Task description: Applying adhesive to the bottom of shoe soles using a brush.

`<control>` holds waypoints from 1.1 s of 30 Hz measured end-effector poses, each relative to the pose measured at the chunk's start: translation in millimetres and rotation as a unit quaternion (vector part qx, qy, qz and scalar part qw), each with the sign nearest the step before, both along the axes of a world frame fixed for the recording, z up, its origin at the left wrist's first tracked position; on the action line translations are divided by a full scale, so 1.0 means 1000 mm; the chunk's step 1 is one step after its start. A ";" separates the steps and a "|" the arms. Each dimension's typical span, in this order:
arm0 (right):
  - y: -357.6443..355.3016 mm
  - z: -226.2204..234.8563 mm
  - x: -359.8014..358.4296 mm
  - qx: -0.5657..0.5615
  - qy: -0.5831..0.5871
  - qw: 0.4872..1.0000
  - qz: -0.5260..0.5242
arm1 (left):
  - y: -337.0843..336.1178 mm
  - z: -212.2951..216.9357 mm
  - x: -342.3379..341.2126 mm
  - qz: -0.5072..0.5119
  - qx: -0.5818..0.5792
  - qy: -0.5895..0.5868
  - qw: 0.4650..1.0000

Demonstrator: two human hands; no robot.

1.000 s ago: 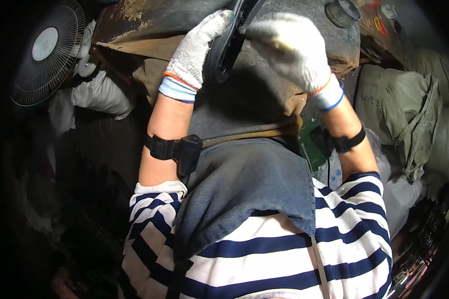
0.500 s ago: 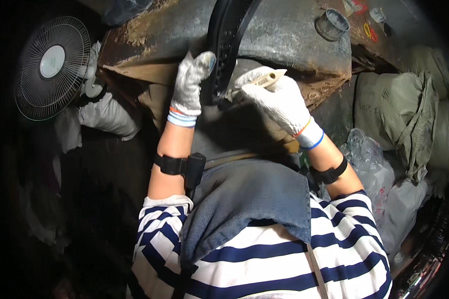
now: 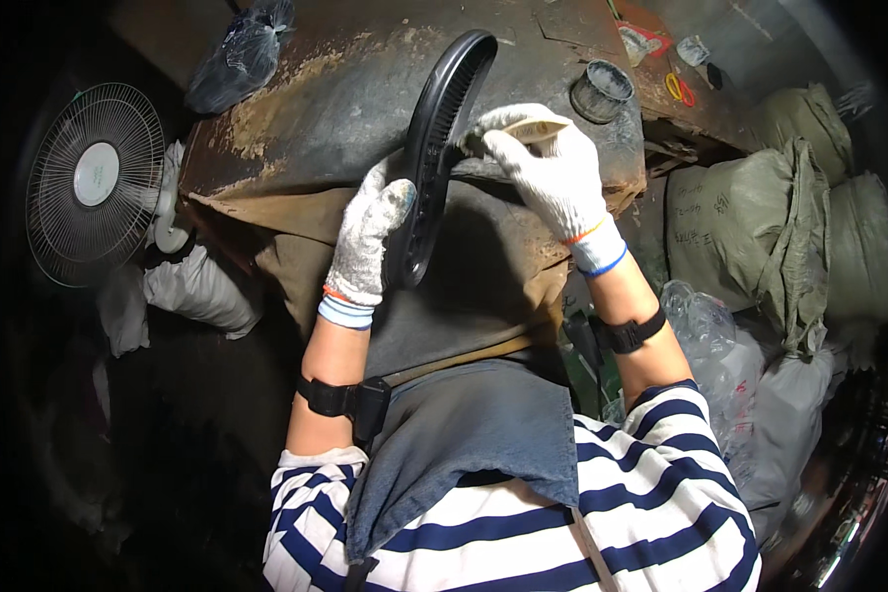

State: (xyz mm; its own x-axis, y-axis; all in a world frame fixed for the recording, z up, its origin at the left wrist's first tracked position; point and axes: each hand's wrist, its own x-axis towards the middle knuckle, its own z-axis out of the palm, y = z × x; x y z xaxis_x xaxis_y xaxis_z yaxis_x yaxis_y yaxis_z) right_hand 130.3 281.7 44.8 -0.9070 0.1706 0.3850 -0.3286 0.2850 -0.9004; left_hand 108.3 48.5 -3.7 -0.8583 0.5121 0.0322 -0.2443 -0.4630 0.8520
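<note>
A long black shoe sole [image 3: 426, 168], with ridges along its side, is tilted upright in front of me. My left hand [image 3: 363, 237], in a stained white knit glove, grips the sole near its lower end, with the thumb on the near side. My right hand [image 3: 560, 178], gloved too, is closed around a brush [image 3: 538, 129] with a pale flat handle that has a hole near its end. The brush's bristles are hidden behind the glove, close to the sole's right edge. I cannot tell whether they touch it.
Beyond my hands is a worn workbench [image 3: 345, 113] with a crusted round pot [image 3: 602, 92] and orange-and-yellow-handled scissors [image 3: 679, 89]. A fan [image 3: 97, 178] stands at left. Green woven sacks [image 3: 725, 227] and clear plastic bags [image 3: 701, 316] crowd the right. A dark plastic bag [image 3: 242, 61] lies far left.
The view has shifted, showing more of the bench. The sole has come lower and is now wholly in frame. My right hand and brush sit a little higher along it.
</note>
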 end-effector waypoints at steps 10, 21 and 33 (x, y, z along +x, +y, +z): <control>0.009 -0.008 -0.012 0.354 0.290 0.882 -0.114 | 0.001 -0.024 0.006 -0.058 0.133 -0.167 0.975; 0.021 -0.009 -0.020 0.426 0.308 0.832 -0.177 | 0.021 0.005 0.027 -0.154 0.294 -0.321 0.887; 0.019 -0.012 -0.057 -0.068 0.175 0.972 -0.142 | 0.021 -0.001 0.027 -0.147 0.343 -0.293 0.880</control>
